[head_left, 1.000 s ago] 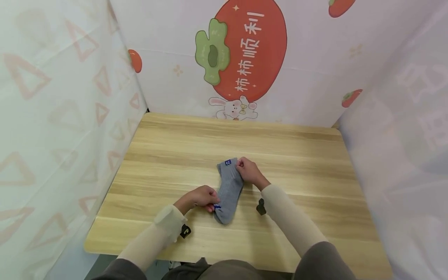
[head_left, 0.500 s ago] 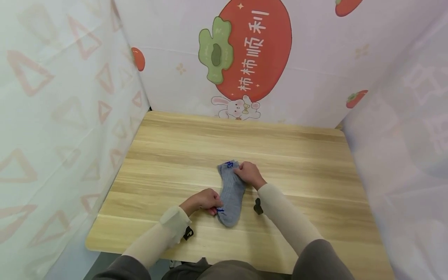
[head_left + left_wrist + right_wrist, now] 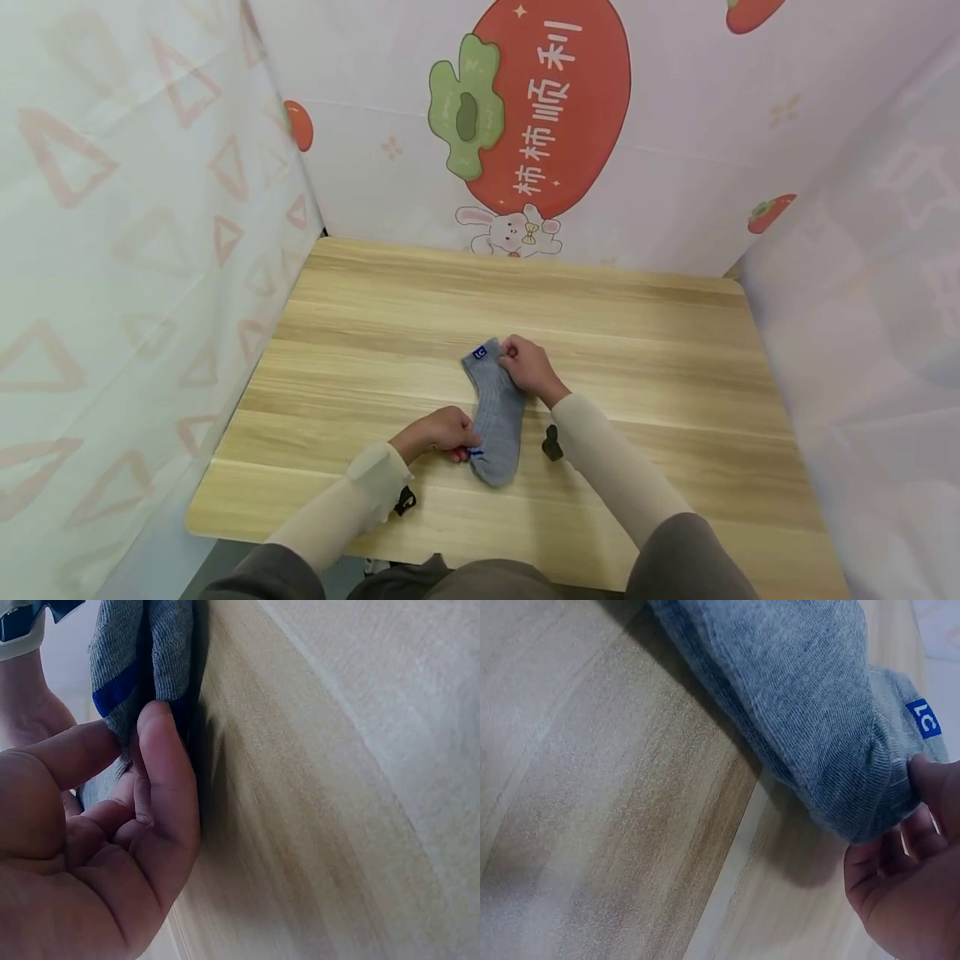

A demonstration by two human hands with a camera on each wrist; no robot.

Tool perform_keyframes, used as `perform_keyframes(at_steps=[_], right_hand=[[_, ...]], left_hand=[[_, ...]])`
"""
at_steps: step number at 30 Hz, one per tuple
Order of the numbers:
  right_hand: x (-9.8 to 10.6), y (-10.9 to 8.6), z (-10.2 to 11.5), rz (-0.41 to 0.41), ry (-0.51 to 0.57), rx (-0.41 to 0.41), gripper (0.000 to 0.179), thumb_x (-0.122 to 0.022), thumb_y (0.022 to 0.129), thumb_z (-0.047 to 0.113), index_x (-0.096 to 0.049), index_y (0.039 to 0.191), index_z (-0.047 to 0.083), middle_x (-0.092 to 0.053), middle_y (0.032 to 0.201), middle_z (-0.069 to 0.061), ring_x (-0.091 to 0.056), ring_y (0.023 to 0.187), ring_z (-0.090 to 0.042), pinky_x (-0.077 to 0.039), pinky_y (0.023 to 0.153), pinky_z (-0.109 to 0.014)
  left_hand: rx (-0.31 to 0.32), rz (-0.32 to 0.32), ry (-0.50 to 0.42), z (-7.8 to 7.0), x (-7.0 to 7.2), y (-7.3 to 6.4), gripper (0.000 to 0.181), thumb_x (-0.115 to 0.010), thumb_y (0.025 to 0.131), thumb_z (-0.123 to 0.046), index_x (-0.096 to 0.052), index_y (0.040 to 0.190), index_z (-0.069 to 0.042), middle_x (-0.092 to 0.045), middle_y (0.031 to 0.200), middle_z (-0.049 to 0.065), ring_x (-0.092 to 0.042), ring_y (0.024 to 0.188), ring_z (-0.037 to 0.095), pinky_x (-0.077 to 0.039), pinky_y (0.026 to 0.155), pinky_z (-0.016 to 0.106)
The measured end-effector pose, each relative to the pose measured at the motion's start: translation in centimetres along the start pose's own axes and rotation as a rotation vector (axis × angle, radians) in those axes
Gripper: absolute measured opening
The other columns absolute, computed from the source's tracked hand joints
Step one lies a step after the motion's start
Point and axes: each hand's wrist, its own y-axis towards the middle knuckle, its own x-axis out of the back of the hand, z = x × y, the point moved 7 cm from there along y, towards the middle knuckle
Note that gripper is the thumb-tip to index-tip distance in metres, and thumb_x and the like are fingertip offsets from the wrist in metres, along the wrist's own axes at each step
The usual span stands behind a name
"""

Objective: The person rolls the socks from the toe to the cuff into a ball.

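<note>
A grey ribbed sock (image 3: 497,421) lies on the wooden table, its cuff away from me and its toe towards me. A blue label (image 3: 924,718) with white letters sits at the cuff. My right hand (image 3: 527,367) pinches the right edge near the cuff with thumb and fingers. Lower down, at a blue mark by the toe end, the left hand (image 3: 448,430) pinches the left edge. Two grey layers (image 3: 171,649) with blue bands show in the left wrist view; whether these are two socks I cannot tell.
The wooden table (image 3: 360,333) has a front edge close to my body. Printed cloth walls (image 3: 360,183) stand at the back and both sides. Small black devices (image 3: 552,443) hang under both forearms.
The cuff, rumpled half a second ago, lies flatter and points more to the left. My right hand has moved slightly upward along it; the left hand keeps its grip near the toe.
</note>
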Motion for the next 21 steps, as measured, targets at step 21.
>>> perform_keyframes(at_steps=[21], right_hand=[[-0.2,-2.6,1.0,-0.026,-0.455,0.301,0.048,-0.067,0.089,0.03,-0.055,0.129,0.007,-0.061,0.119,-0.013,-0.06,0.106,-0.029,-0.051,0.088,-0.042]], left_hand=[[-0.344,-0.491,0.759,-4.6,0.6,-1.5,0.032,-0.078,0.077,-0.026,-0.053,0.088,-0.009,-0.054,0.083,0.006,-0.052,0.07,0.019,-0.044,0.058,0.03]])
